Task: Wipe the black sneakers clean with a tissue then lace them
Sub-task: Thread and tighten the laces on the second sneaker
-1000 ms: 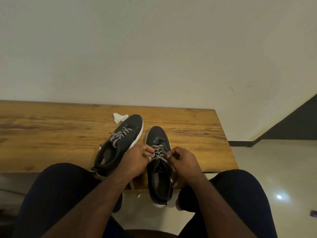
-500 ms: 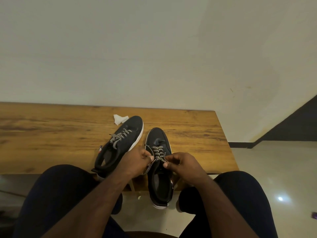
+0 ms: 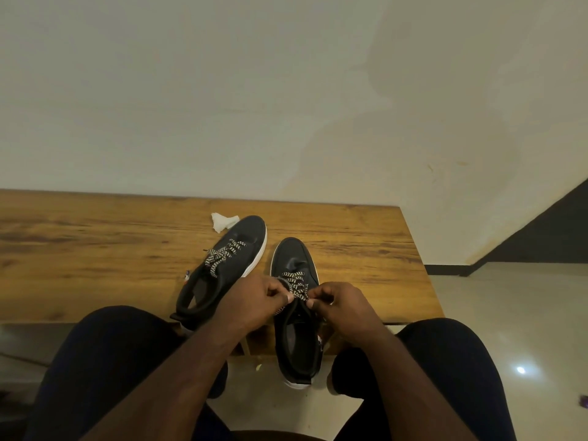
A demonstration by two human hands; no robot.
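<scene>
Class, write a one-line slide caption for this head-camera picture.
Both hands, left hand and right hand, pinch the patterned lace of the right-side sneaker on the wooden table.

From my remote feed, a wood-grain surface (image 3: 95, 249) runs along a pale wall. Two black sneakers lie on it: the left sneaker (image 3: 229, 262) angled, laced, and the right sneaker (image 3: 294, 259) beside it, its heel overhanging the near edge. A crumpled white tissue (image 3: 223, 221) touches the left sneaker's toe.
</scene>
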